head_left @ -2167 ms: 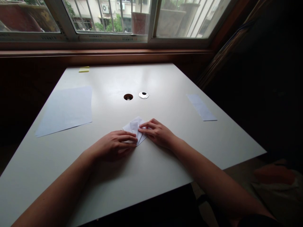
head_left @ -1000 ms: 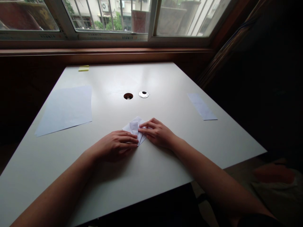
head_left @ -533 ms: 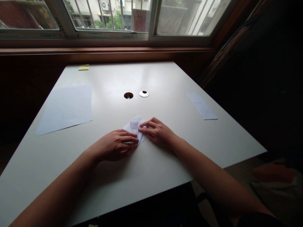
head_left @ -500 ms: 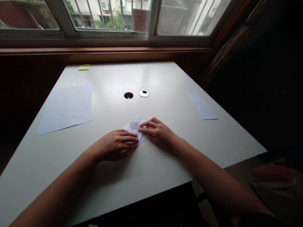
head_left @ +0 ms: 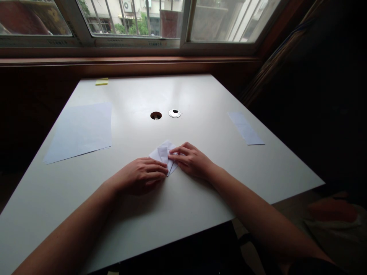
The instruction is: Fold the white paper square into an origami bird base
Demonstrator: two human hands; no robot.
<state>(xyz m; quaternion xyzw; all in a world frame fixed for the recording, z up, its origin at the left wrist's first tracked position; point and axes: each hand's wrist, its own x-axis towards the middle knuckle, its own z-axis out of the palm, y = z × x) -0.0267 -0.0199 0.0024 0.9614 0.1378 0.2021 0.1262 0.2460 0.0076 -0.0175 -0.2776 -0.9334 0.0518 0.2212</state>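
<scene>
Several folds already shape the white paper (head_left: 163, 153), nearer the viewer than the round hole (head_left: 156, 115); its layered flaps suggest unfinished work. Left hand (head_left: 143, 173) and right hand (head_left: 191, 159) touch it, fingers bent; any pinch is unclear.

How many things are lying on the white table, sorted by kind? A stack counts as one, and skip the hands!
White papers: 3 (folded piece, big flat paper, narrow strip)
Yellow pads: 1 (yellow pad)
Round covers: 1 (round cover)
Total: 5
</scene>
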